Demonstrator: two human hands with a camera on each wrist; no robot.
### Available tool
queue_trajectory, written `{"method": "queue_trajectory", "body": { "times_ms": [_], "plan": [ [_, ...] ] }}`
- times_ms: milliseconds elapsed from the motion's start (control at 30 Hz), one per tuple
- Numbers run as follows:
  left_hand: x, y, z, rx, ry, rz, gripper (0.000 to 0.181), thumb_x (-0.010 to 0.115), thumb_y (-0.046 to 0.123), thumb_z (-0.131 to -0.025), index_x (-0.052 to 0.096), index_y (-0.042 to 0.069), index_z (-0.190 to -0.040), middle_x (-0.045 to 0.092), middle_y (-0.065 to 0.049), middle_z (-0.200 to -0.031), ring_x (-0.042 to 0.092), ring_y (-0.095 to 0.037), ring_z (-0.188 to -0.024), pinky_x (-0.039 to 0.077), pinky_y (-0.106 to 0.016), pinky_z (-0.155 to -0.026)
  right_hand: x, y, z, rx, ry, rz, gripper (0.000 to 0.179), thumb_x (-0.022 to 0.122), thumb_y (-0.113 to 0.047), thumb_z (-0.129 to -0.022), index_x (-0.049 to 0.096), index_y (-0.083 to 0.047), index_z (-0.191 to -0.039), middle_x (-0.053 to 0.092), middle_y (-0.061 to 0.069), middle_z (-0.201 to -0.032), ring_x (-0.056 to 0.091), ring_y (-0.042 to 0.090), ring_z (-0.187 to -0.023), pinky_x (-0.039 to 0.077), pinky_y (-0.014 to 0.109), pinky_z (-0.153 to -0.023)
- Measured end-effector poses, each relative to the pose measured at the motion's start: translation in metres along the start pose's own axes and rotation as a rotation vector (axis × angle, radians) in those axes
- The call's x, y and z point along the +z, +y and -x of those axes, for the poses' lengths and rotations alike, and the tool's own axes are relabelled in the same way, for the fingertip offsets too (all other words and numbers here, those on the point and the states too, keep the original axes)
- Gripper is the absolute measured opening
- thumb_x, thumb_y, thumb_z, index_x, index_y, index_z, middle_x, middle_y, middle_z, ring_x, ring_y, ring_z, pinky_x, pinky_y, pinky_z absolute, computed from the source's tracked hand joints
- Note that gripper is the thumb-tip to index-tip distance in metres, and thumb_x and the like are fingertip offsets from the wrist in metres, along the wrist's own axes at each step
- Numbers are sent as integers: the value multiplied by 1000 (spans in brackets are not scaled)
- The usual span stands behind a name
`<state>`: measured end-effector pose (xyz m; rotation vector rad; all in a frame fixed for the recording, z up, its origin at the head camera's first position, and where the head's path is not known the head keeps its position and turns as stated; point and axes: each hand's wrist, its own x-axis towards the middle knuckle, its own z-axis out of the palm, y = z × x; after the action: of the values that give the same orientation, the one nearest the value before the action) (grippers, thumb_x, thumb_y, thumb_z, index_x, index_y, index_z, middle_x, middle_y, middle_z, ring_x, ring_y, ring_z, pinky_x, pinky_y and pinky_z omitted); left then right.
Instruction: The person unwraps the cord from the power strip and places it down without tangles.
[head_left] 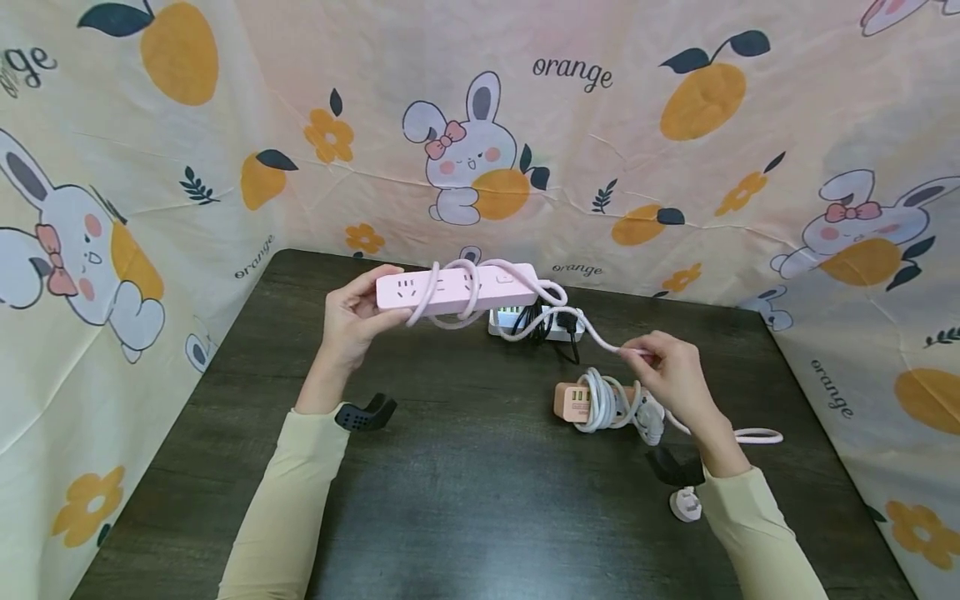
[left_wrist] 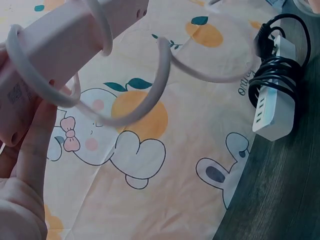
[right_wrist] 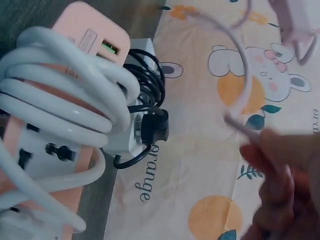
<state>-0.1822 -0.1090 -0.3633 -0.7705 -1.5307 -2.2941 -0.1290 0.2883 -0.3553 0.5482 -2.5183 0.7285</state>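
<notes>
My left hand (head_left: 351, 312) grips the left end of a pink power strip (head_left: 487, 287), lifted above the table with its sockets towards me. Loops of its pink cord (head_left: 474, 292) run loosely round the strip's body. To the right, my right hand (head_left: 667, 371) pinches the same cord between thumb and fingers, and the cord stretches between the two hands. From below the right hand the cord runs on to the table. A white plug (head_left: 686, 504) lies near the right wrist. The left wrist view shows the strip's underside (left_wrist: 60, 55) with cord loops hanging off it.
An orange power strip (head_left: 572, 402) wrapped in white cord lies below the right hand. Farther back, a white power strip (head_left: 504, 322) bound with black cord (left_wrist: 277, 75) sits behind the pink one. Printed cloth (head_left: 480, 242) hangs along the dark table's (head_left: 450, 500) back and sides.
</notes>
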Motion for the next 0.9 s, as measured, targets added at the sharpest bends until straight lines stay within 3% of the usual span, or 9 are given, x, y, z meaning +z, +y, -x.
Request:
{"method": "queue_trajectory", "body": {
  "times_ms": [67, 233, 367, 467, 567, 700, 800, 900],
  "plan": [
    [-1, 0, 1, -13, -7, 4, 44, 78, -9, -67, 63, -10, -109, 67, -6, -100, 60, -15, -86, 52, -22, -74, 1, 2, -5, 60, 95, 56, 4, 71, 2, -79, 70, 1, -75, 55, 3, -61, 38, 2, -52, 30, 14, -46],
    [-3, 0, 4, -45, -19, -20, 46, 76, -13, -66, 59, -16, -109, 66, -6, -100, 60, -15, -86, 52, -21, -74, -9, 7, -19, 220, 375, 70, 11, 68, -2, -83, 70, 8, -79, 55, 9, -59, 35, -5, -52, 26, 13, -48],
    [-6, -1, 5, -61, -45, -24, 46, 72, -19, -65, 58, -16, -110, 66, -6, -101, 59, -15, -87, 52, -22, -76, -23, 7, -24, 389, 553, -14, 18, 66, -9, -87, 70, 9, -84, 47, -6, -56, 33, -4, -49, 24, 13, -45],
    [-8, -3, 6, -65, -64, -23, 47, 70, -23, -64, 58, -17, -109, 66, -7, -100, 59, -16, -86, 53, -22, -74, -35, 9, -25, 466, 672, -137, 18, 65, -10, -87, 71, 7, -84, 42, -12, -54, 33, 0, -49, 23, 13, -44],
    [-10, -4, 6, -55, -61, -43, 48, 70, -23, -64, 54, -22, -110, 66, -7, -100, 59, -15, -85, 53, -22, -72, -45, 13, -23, 465, 805, -313, 14, 65, -6, -87, 72, 5, -83, 41, -8, -55, 33, 4, -51, 23, 14, -46],
    [-12, -5, 5, -39, -33, -68, 50, 68, -25, -65, 49, -25, -111, 66, -6, -101, 59, -14, -84, 53, -21, -69, -56, 17, -16, 380, 955, -589, 10, 66, 2, -84, 70, 10, -80, 43, 0, -57, 32, 9, -53, 23, 15, -49],
    [-14, -6, 6, -29, -13, -81, 49, 63, -29, -65, 48, -26, -111, 66, -5, -100, 59, -14, -83, 53, -19, -65, -62, 16, -6, 332, 1012, -710, 10, 66, 5, -82, 68, 15, -80, 50, 4, -59, 35, 10, -55, 26, 15, -50],
    [-15, -7, 7, -16, -5, -106, 49, 61, -30, -65, 48, -26, -112, 65, -4, -100, 59, -13, -82, 53, -19, -63, -65, 15, 3, 307, 1051, -720, 12, 66, 5, -82, 67, 16, -80, 53, 5, -60, 34, 10, -54, 25, 15, -50]
  ]
}}
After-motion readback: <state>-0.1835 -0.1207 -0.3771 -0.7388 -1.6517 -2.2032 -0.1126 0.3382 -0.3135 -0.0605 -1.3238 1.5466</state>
